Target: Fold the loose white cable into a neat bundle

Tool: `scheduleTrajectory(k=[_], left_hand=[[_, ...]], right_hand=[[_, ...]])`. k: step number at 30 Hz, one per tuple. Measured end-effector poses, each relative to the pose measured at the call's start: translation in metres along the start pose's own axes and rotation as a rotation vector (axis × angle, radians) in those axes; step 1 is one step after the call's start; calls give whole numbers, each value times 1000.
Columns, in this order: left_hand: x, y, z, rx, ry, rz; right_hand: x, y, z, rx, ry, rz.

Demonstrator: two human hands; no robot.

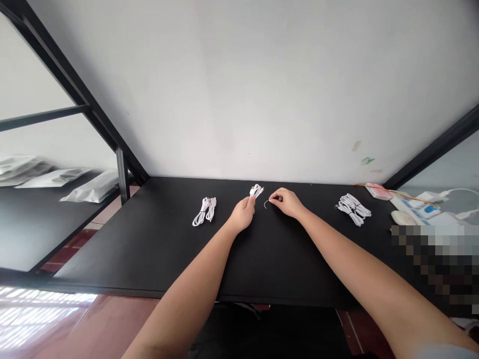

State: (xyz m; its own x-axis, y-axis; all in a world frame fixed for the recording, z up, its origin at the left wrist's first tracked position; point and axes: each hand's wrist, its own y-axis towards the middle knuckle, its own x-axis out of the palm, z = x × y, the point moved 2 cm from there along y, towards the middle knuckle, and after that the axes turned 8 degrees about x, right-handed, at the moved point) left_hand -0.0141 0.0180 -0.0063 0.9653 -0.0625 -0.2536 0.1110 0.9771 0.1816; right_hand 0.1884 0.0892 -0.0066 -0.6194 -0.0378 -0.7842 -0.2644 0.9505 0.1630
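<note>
Near the middle of the black table, my left hand [244, 213] is closed around a coiled white charging cable [256, 190], whose loops and a plug end stick out above the fingers. Just to its right, my right hand [285, 201] pinches a thin, curved white strip [266, 204], too small to identify surely. The strip hangs over the table, apart from the coil. A bundled white cable [204, 211] with a dark tie lies left of my left hand. Farther right lies a pile of bundled white cables [354, 209], also with dark ties.
A power strip [407, 207] with white adapters and cords lies at the right, beside a pale computer mouse [402, 218] and a pink-white box [377, 191]. Clear plastic bags [92, 187] lie on the neighbouring table at left. A black metal frame [121, 172] separates the tables.
</note>
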Motion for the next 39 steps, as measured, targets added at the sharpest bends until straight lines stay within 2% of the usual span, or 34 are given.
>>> scheduleTrajectory(k=[3,5,9,11,15,20,27,34,39], left_hand=[[0,0,0,-19,-24,-12],[1,0,0,-26,-43,-23],[3,-1,2,-8,-44,-35],[5,-2,4,23,-11,-53],[13,-7,12,97,77,-125],[19,-10,17,131,59,-129],[23,-8,13,49,-208,-54],[25,-9,18,10,-393,-47],[26,-10,26,-85,-600,-55]], right_hand=[[-1,-11,-5,-40,40,63],[-4,-21,-14,-52,119,148],[-13,-41,-40,-71,270,361],[-15,-50,-53,-88,291,423],[-7,-59,-66,-121,328,418],[2,-61,-65,-175,163,397],[-1,-61,-66,-279,28,480],[-3,-62,-66,-320,47,508],[-2,-65,-72,-365,165,482]])
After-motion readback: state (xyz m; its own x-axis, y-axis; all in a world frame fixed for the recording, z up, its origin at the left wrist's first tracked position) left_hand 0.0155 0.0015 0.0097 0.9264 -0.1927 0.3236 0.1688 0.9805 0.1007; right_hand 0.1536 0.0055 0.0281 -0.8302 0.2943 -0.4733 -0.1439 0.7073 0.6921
